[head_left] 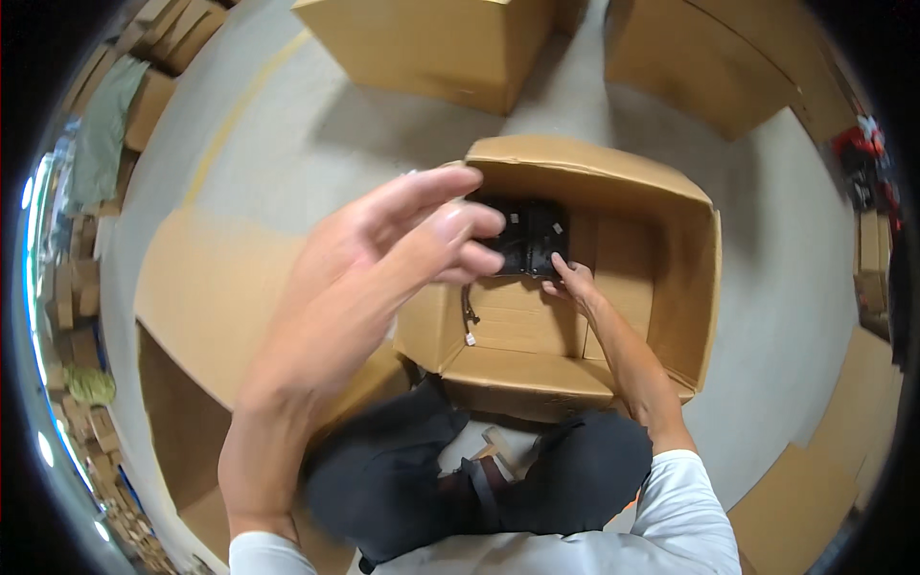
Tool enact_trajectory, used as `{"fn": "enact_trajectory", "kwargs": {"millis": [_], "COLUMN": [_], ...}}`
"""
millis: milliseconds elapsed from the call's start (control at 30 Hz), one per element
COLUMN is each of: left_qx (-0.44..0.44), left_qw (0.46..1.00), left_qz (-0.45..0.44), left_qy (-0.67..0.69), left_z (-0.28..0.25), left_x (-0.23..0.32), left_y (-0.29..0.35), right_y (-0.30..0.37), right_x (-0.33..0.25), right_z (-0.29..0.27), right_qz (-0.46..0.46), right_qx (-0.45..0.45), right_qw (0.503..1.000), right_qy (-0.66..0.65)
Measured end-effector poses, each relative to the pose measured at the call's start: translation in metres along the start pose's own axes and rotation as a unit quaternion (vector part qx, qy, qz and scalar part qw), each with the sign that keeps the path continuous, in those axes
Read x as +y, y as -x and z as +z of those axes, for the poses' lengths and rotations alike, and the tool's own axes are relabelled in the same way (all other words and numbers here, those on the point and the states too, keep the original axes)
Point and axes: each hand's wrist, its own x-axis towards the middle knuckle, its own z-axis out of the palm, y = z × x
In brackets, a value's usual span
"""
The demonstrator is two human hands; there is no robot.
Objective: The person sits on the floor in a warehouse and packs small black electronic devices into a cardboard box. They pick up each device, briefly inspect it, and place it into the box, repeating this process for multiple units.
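An open cardboard box [682, 287] stands in front of my knees. Inside it, toward the far left, lies a flat black part [546, 235] with small white labels; its exact kind is unclear. My right hand [575, 283] reaches into the box and grips the part's near right edge, thumb on top. A dark cable [467, 305] with a white connector [471, 338] hangs near the box's left side. My left hand [383, 240] is raised above the box's left edge, fingers bent and apart, nothing visible in them. It hides the black part's left end.
Large cardboard boxes [422, 53] stand beyond on the grey floor [383, 129], another [704, 62] at the far right. At left, close by, is an open carton [187, 402]. Flat cardboard [800, 498] lies at lower right. Stacked cartons [86, 287] line the left side.
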Motion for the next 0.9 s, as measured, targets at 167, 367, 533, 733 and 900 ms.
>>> {"fn": "enact_trajectory", "kwargs": {"millis": [167,367,533,733,900], "left_qx": [0.044,0.185,0.442,0.373,0.327], "left_qw": [0.993,0.915,0.890,0.823,0.830], "left_qz": [0.103,0.339,0.079,-0.085,-0.279], "left_qy": [-0.020,-0.115,-0.077,-0.420,-0.357], "left_z": [-0.040,-0.140,-0.264,-0.285,-0.249], "left_x": [-0.005,0.015,-0.149,-0.381,-0.398], "left_y": [0.000,0.152,0.243,0.214,0.157], "right_y": [0.021,0.153,0.263,0.352,0.371], "right_x": [-0.019,-0.050,-0.071,-0.109,-0.146], "right_z": [-0.024,-0.157,-0.250,-0.245,-0.136], "right_qz": [-0.147,-0.216,-0.223,-0.166,-0.242], "right_qx": [0.129,0.089,0.167,0.273,0.215], "right_qw": [0.925,0.893,0.947,0.920,0.869], "right_qy": [0.326,0.384,0.159,0.224,0.373]}}
